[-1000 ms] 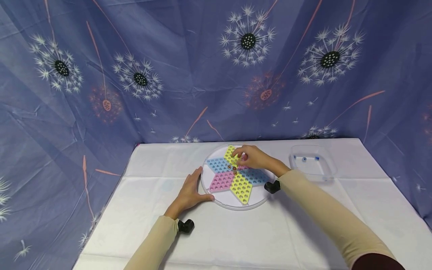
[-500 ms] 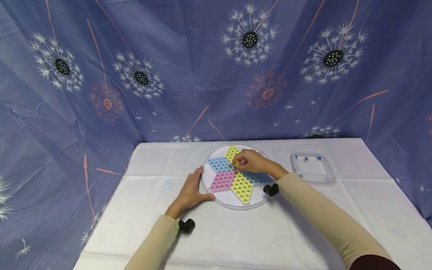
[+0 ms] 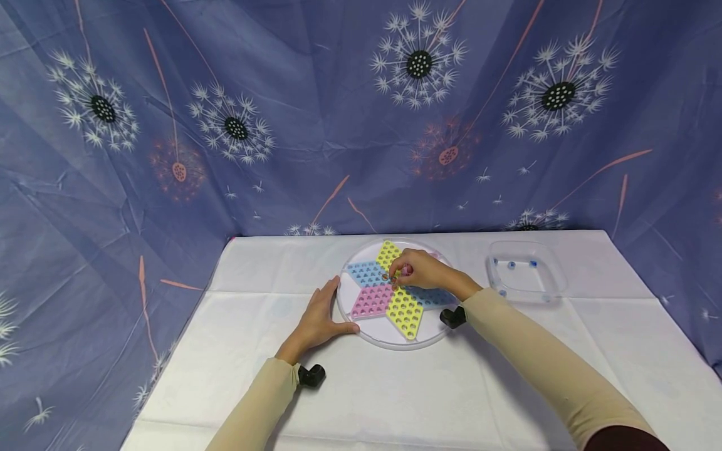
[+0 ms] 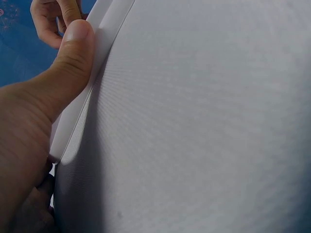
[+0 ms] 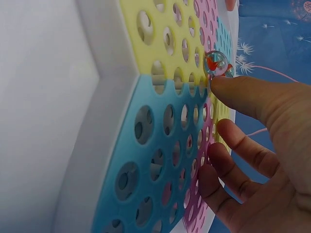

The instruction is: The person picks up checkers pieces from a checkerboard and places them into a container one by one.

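Note:
A round white Chinese checkers board (image 3: 361, 329) has a star of yellow, pink and blue holed sections. My left hand (image 3: 316, 322) rests at its left rim, fingers and thumb spread straight along the edge; in the left wrist view the thumb (image 4: 73, 63) lies against the white rim. My right hand (image 3: 425, 269) reaches over the star's middle, its thumb and index fingertips together at a marble there. In the right wrist view a clear marble (image 5: 216, 63) with a red-orange swirl sits beside the thumb tip, another partly behind it. The index finger is hidden there.
To the right of the board stands a clear plastic box (image 3: 555, 282) with several blue marbles inside. A white cloth (image 3: 395, 401) covers the table. Behind it hangs a blue curtain (image 3: 316, 125) with dandelion prints.
My right hand has come down slightly from above the yellow section to the marbles at the middle, then stayed there. My left hand keeps its place at the rim.

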Demonstrator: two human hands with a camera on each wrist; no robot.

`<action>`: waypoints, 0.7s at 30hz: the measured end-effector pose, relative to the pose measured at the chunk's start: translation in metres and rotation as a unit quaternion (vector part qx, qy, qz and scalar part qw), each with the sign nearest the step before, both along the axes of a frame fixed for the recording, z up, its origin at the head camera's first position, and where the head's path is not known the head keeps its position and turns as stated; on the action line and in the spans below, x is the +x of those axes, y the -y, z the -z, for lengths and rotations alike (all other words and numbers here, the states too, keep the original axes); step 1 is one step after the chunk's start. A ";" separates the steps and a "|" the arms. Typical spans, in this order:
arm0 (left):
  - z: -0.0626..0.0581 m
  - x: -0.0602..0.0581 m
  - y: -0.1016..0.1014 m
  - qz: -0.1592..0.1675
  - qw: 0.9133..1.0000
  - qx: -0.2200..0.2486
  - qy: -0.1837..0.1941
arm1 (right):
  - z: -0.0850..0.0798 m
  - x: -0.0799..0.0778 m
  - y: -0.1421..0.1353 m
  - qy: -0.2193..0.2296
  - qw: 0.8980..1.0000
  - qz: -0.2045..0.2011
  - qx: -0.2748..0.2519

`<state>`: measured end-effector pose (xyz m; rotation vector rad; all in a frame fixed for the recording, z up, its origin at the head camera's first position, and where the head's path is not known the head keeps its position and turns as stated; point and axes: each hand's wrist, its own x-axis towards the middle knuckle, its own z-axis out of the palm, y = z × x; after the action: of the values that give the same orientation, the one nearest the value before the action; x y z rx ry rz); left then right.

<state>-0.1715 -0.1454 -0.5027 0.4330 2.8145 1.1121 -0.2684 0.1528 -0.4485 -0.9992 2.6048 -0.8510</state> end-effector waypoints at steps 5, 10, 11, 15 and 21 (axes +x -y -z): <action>0.000 0.000 0.000 0.002 1.000 -0.001 -0.002 | 0.001 0.000 0.000 -0.001 1.000 0.000 -0.004; -0.001 -0.001 0.000 0.002 1.000 0.000 -0.002 | 0.001 -0.001 0.000 -0.005 1.000 -0.006 -0.009; -0.001 0.000 0.000 0.001 1.000 0.001 -0.001 | 0.000 0.000 0.000 -0.006 1.000 -0.007 -0.009; -0.001 0.001 -0.001 -0.004 1.000 0.004 0.003 | -0.001 0.000 0.000 0.000 1.000 -0.008 -0.006; -0.002 0.003 -0.001 -0.005 1.000 0.006 0.004 | -0.002 -0.002 0.000 0.012 1.000 0.001 0.008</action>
<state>-0.1688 -0.1443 -0.5007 0.4142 2.8075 1.1314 -0.2702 0.1531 -0.4462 -0.9773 2.5892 -0.8369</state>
